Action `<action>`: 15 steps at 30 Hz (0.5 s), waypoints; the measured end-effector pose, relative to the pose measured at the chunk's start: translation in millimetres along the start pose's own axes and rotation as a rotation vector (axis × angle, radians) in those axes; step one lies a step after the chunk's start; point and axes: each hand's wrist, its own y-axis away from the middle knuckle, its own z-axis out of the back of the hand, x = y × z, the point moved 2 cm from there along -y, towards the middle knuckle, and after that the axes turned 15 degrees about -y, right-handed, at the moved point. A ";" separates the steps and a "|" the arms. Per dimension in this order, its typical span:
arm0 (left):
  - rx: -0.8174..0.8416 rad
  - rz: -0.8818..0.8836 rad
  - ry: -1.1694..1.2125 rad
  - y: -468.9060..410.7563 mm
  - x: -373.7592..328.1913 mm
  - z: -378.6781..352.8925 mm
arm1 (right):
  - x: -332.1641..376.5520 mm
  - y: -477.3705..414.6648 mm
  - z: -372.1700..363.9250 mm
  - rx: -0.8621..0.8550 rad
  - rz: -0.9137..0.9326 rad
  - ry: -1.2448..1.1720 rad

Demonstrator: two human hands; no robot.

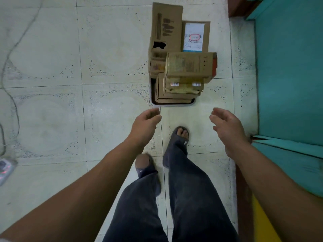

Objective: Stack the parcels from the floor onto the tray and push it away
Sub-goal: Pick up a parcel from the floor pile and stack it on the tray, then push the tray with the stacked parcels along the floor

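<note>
Two bare hands are hovering just short of the near edge of the tray, the left hand and the right hand each holding nothing, with fingers relaxed and loosely bent and the palms turning inward toward one another. The tray is sitting on the tiled floor ahead of the person's sandalled foot, and it is carrying a pile of cardboard parcels: a brown box is lying across the top, a parcel with a white shipping label is resting at the far end, and a long torn carton is lying beside it. No loose parcel is showing on the floor, so the stacking step is judged to be finished and the pushing step to be in hand. The next move is calling for both hands to meet the tray's near rim low and evenly, since the top-heavy pile is looking liable to shift under a sudden shove. The floor is pale, speckled and smooth, which should be letting the tray slide. A teal cabinet is bounding the right side, and a thin cable is trailing along the left.
</note>
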 end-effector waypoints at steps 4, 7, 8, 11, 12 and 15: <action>-0.001 0.019 0.007 18.2 20.7 -12.5 | -37.1 17.7 11.7 0.005 -0.047 -0.007; -0.011 0.029 0.010 22.8 27.6 -26.0 | -55.6 12.4 17.7 0.039 -0.078 0.003; -0.016 0.036 0.007 22.9 28.6 -34.0 | -61.9 8.4 22.3 0.051 -0.089 0.001; -0.050 0.063 0.015 18.4 32.9 -55.0 | -76.8 -5.6 33.5 0.103 -0.100 0.019; -0.060 0.077 0.019 17.5 35.0 -63.1 | -81.6 -9.5 37.9 0.119 -0.098 0.030; -0.074 0.087 0.025 3.1 41.5 -92.7 | -94.5 -32.6 51.6 0.166 -0.087 0.062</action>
